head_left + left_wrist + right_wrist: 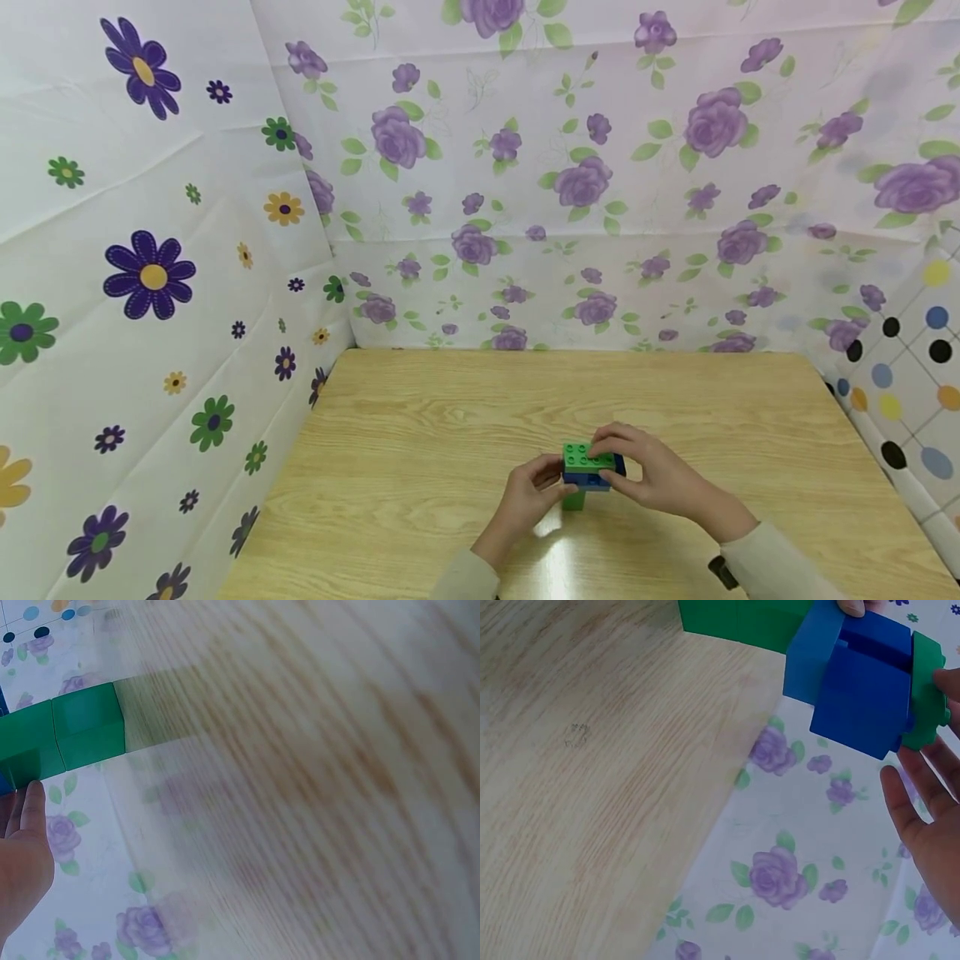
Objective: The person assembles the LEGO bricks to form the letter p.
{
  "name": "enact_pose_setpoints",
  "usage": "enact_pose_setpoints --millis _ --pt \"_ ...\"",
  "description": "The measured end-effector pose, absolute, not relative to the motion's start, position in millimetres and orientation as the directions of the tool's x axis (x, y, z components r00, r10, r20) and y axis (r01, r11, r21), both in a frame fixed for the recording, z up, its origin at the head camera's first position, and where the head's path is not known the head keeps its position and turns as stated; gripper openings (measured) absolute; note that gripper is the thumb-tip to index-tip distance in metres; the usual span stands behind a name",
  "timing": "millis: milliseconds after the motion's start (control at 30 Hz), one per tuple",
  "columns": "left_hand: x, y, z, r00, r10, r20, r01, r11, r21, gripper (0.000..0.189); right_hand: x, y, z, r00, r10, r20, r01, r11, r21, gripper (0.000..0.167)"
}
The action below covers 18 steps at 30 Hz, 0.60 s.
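Observation:
A stack of toy building bricks stands on the wooden table. Its lower column is of green bricks (90, 726), and wider blue bricks (861, 701) overhang it. On top lies a studded green brick (576, 461), whose edge in the right wrist view sits at the blue bricks; whether it is fully pressed down I cannot tell. My right hand (663, 477) pinches this top brick between thumb and fingers from the right. From the left, my left hand (527, 497) holds the stack at the blue bricks, thumb in front and fingers behind, some partly hidden.
The wooden table (420, 433) extends around the stack. White cloth with purple roses (585, 182) hangs behind it, a flowered cloth (150, 279) on the left and a dotted cloth (907, 400) on the right.

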<state>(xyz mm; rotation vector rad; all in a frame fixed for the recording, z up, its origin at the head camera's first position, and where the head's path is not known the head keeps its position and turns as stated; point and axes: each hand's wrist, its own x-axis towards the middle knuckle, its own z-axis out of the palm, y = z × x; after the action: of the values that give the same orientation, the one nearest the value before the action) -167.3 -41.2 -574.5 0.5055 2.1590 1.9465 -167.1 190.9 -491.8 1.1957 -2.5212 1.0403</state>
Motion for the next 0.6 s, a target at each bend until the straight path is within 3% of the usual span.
enact_pose_setpoints --millis 400,600 --pt "-167.4 -41.6 -576.1 -0.925 0.375 0.056 0.091 0.077 0.993 0.038 -164.9 189.7 -496.5 -0.658 -0.583 0.477 -0.752 0.463 -0.470 0.039" --pt "-167.3 -41.1 -574.5 -0.925 0.377 0.051 0.086 0.075 0.994 0.039 -166.4 190.4 -496.3 -0.666 -0.567 0.484 -0.743 0.450 -0.496 0.039"
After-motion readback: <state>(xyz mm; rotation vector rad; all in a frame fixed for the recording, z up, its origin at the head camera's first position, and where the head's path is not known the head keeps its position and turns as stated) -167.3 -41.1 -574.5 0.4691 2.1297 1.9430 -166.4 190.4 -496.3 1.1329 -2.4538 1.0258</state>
